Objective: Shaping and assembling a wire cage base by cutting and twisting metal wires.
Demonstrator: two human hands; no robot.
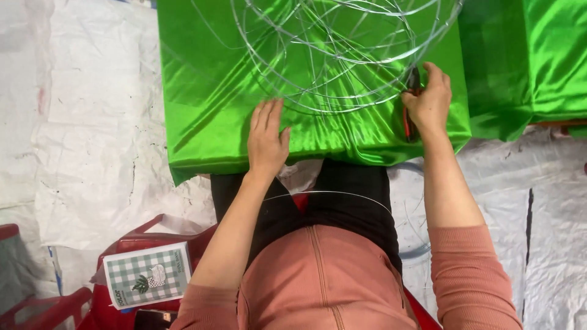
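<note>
- The right hand (430, 98) is clenched around red-handled pliers (409, 116) at the rim of a round cage of thin silvery wire (342, 55).
- The left hand (266, 135) lies flat, fingers spread, empty, pressing the shiny green satin cloth (202, 91) just beside the frame.
- Many hoops already cross; by my judgement the joining is partway done.
- Crumpled white sheeting (92, 153) covers the floor; a red plastic chair (140, 244) carries a checked booklet (148, 275).

A makeshift craft workshop, desk (202, 122) draped in shiny green satin, bent wire frame (342, 55) at its far edge, crumpled white sheeting (92, 153) over the floor, red plastic chairs (140, 244) alongside.
</note>
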